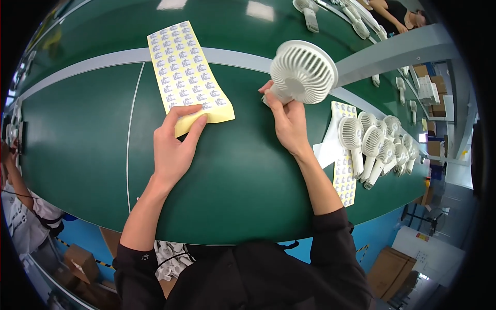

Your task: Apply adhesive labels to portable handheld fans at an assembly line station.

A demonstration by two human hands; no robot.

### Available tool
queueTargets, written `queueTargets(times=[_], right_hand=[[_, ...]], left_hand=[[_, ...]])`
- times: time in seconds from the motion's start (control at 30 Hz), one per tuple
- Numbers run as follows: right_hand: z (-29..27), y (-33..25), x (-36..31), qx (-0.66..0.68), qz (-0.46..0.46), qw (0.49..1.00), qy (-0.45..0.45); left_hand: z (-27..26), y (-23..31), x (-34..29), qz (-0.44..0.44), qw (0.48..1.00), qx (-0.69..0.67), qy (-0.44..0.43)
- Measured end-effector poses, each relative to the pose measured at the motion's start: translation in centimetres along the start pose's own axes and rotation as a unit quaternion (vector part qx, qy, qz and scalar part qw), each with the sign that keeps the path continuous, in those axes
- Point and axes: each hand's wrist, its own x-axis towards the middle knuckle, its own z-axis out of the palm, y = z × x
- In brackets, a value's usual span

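Note:
My left hand (175, 147) pinches the near edge of a yellow label sheet (186, 70) between thumb and fingers. Rows of small printed labels cover that sheet, and its near strip is bare yellow. In my right hand (290, 121) is a white handheld fan (305, 75), gripped near its handle with the round slatted head tilted up. Most of the fan's handle is hidden by the head and my fingers. Label sheet and fan are apart, both over the green tabletop (227, 175).
Several white handheld fans (372, 142) lie grouped at the right, beside another label sheet (344, 178) and white paper (329, 142). A grey post (392, 54) crosses the upper right. Another person (390, 15) is at the far right; a co-worker's arm (18, 178) shows at left.

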Motion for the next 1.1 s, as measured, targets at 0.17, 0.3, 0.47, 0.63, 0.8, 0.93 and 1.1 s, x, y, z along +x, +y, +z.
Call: queueTargets(times=[0.17,0.3,0.47,0.63,0.8,0.93,1.1], right_hand=[[-0.3,-2.4,-0.4,0.104,0.009,0.993,0.05],[-1.0,-4.3,-1.4,0.217,0.099,0.97,0.052],[-1.0,-5.2,-3.4,0.238,0.148,0.959,0.033],[-1.4,-4.6,-4.9,0.265,0.169,0.949,0.018],[-1.8,-4.5,-5.8,0.329,0.186,0.926,-0.006],[-1.6,-4.2,-6.4,0.385,0.183,0.904,-0.041],[-1.2,-4.7,-6.6,0.345,0.188,0.919,-0.038]], left_hand=[[-0.1,-0.2,-0.3,0.006,1.0,0.0,-0.01],[-0.2,-0.2,-0.4,-0.009,1.0,-0.007,-0.011],[-0.1,0.2,-0.5,-0.002,1.0,0.002,-0.012],[0.1,0.1,-0.5,-0.012,1.0,-0.001,-0.023],[0.2,0.1,-0.5,0.009,1.0,0.013,-0.019],[-0.2,0.4,-0.6,0.005,0.999,0.02,-0.031],[-0.4,-0.1,-0.6,-0.033,0.999,0.003,-0.035]])
